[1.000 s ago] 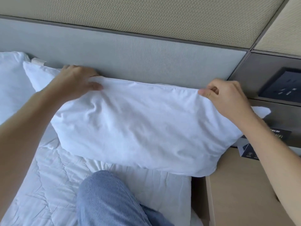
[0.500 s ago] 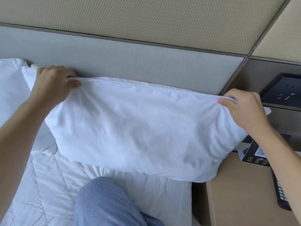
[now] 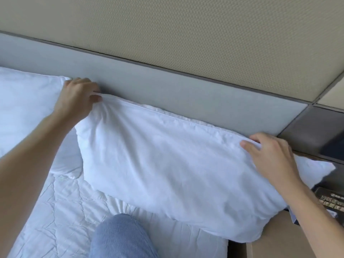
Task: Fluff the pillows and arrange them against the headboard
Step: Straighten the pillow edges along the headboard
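Observation:
A white pillow leans against the grey headboard, tilted with its right end lower and overhanging the bed's right side. My left hand pinches the pillow's top left corner, bunching the cloth. My right hand grips the top edge near the right corner, thumb on the front face. A second white pillow lies to the left against the headboard, partly behind my left arm.
A white quilted cover spreads over the bed. My knee in blue jeans rests on it at the bottom. A wooden bedside table stands at the right with a dark printed card. A dark wall panel sits beyond the headboard.
The view has swung right and down. The pillow's left corner is now bunched in my left hand, and its right end has dropped lower along the headboard.

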`<state>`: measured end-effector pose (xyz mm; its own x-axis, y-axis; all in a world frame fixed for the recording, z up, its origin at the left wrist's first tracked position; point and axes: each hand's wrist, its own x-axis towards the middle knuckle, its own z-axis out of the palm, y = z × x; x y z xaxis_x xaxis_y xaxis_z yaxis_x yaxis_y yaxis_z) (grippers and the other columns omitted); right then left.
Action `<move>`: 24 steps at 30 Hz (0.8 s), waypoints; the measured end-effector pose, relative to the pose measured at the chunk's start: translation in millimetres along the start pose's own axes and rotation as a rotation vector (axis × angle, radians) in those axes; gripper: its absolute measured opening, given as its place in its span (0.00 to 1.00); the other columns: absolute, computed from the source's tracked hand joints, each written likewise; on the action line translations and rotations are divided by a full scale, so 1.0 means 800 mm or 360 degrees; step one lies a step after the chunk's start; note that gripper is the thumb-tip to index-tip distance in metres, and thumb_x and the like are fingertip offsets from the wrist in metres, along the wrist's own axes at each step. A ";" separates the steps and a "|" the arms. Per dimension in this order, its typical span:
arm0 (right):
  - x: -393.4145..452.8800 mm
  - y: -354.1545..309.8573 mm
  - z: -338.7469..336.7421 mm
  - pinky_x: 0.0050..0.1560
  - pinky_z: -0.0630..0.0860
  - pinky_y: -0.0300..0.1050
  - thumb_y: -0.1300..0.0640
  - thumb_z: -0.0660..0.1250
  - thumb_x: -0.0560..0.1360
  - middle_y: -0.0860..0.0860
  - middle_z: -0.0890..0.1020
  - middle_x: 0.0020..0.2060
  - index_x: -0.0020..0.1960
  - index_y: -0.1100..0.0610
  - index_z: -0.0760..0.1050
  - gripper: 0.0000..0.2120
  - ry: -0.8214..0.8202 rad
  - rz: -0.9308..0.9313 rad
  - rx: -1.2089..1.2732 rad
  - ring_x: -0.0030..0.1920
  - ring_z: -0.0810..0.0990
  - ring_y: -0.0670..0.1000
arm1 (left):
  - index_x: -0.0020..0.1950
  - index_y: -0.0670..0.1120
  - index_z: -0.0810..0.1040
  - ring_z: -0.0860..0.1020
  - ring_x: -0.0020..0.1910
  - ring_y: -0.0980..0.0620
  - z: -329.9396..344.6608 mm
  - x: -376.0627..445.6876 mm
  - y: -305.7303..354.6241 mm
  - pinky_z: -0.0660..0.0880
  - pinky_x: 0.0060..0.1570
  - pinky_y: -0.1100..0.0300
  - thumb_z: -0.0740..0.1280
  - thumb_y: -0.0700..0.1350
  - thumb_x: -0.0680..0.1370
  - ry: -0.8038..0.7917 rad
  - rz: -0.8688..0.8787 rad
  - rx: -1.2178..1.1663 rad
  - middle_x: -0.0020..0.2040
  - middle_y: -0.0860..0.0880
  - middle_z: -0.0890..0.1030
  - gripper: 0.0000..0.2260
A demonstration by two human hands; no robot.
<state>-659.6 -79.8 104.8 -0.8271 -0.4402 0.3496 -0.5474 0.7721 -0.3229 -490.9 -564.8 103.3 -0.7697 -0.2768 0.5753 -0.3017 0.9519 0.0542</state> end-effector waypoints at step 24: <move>0.084 -0.221 0.095 0.30 0.67 0.49 0.52 0.67 0.79 0.62 0.80 0.31 0.35 0.60 0.68 0.18 -0.0121 -0.0485 0.0088 0.32 0.73 0.64 | 0.45 0.43 0.81 0.77 0.47 0.41 -0.038 0.025 -0.001 0.76 0.47 0.47 0.75 0.41 0.72 -0.0241 -0.0346 -0.0307 0.41 0.47 0.81 0.05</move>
<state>-628.2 -280.6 118.6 -0.6299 -0.6821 0.3715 -0.7759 0.5740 -0.2617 -488.8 -567.4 139.2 -0.7783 -0.4789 0.4061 -0.3671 0.8718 0.3245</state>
